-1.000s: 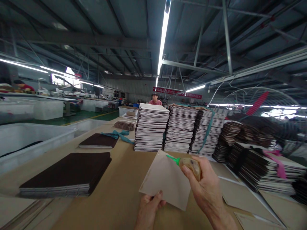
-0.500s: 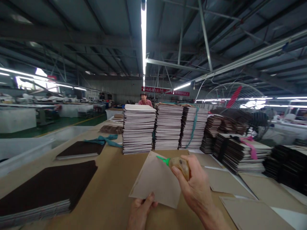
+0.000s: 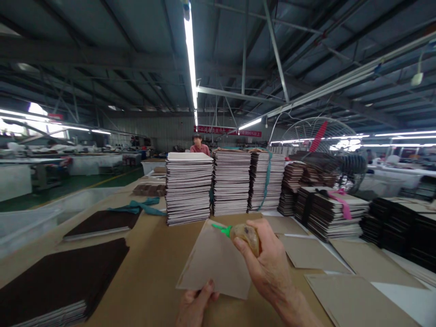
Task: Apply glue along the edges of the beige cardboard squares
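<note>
Grip of left hand (image 3: 194, 306) on near corner of grey card sheet (image 3: 214, 263), thumb on top, wrist cut off by frame edge. Right hand (image 3: 269, 270) closed round glue bottle (image 3: 248, 234), green nozzle (image 3: 221, 228) at sheet's far corner; touching or just above, hard to tell. Sheet tilted up over brown table (image 3: 153, 272). Same grips as half a second before, view swung right. Beyond: banded stacks (image 3: 189, 186), dark pile (image 3: 57, 281) at left, fan (image 3: 316, 136), strip lights overhead.
</note>
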Available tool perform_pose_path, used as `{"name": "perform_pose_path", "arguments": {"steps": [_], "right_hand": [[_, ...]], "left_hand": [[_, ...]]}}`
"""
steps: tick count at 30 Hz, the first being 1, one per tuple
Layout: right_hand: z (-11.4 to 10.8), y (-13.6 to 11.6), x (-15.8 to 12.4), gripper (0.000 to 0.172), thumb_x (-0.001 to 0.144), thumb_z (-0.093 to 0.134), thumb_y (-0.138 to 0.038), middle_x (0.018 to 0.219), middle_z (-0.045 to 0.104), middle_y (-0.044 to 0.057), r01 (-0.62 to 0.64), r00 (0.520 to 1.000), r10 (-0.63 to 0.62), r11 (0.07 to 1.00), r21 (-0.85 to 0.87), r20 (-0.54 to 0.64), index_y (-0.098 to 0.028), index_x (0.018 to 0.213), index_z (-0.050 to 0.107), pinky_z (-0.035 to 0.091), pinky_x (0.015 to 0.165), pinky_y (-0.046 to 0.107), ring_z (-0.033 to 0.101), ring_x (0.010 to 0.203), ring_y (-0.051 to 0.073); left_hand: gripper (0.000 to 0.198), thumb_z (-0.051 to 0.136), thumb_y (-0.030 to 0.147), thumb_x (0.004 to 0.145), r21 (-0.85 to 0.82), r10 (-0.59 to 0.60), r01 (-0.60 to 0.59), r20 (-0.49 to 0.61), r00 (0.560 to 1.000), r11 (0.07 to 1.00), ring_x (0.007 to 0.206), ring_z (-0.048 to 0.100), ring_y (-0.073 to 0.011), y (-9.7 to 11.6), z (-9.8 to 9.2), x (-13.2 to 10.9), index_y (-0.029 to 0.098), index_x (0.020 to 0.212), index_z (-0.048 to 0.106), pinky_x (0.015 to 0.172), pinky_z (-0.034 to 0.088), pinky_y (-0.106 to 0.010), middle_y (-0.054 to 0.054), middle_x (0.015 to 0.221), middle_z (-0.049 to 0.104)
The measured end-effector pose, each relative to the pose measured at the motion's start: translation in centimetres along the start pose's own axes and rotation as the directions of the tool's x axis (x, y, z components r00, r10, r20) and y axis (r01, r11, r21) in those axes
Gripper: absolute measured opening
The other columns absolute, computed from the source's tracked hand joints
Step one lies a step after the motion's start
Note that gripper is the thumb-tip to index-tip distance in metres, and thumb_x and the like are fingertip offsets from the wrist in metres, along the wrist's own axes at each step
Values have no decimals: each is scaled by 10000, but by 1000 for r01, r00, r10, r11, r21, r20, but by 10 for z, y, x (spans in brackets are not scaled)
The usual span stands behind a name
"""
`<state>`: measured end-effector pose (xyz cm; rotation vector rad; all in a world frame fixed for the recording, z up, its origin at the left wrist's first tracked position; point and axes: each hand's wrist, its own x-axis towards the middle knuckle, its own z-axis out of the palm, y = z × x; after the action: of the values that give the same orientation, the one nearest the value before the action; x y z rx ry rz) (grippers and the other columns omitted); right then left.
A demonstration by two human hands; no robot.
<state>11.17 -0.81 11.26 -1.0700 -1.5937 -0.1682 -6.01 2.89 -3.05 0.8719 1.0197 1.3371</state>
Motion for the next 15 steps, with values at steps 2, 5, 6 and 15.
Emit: {"name": "perform_pose_path", "arguments": {"steps": [2, 5, 6, 15], "right_hand": [[0, 2, -1, 210, 899, 540, -304, 932, 535, 45, -15, 1000, 15, 1000, -1, -15, -193, 1073, 502, 438, 726, 332, 545, 845, 209], [0, 2, 0, 205, 893, 552, -303, 926, 534, 39, 3, 999, -3, 1000, 1, -37, -194, 1060, 506, 436, 715, 323, 542, 833, 202], [0, 2, 0, 205, 891, 553, -301, 927, 533, 39, 12, 999, -12, 1000, 0, -36, -193, 1059, 507, 435, 714, 322, 541, 832, 201], [-19, 31, -22, 239, 903, 537, -390, 931, 536, 40, -123, 992, 122, 983, -136, -13, -209, 1057, 512, 433, 716, 332, 552, 843, 222]], "left_hand": [[462, 808, 512, 579, 6, -1, 1, 6, 1000, 1000, 830, 642, -254, 1, 1, 0, 145, 847, 730, 751, 540, -337, -75, 883, 733], [435, 812, 488, 580, 16, 0, 0, -16, 1000, 1000, 775, 648, -239, 2, 1, -1, 137, 825, 729, 728, 537, -323, -78, 864, 735], [419, 815, 476, 579, 7, 1, 0, -26, 1000, 1000, 773, 650, -237, 1, 1, -1, 140, 815, 726, 723, 537, -320, -77, 876, 735], [377, 835, 430, 561, -56, -8, 6, -33, 999, 998, 856, 650, -260, 1, -1, 1, 163, 806, 730, 757, 550, -340, -72, 903, 731]]}}
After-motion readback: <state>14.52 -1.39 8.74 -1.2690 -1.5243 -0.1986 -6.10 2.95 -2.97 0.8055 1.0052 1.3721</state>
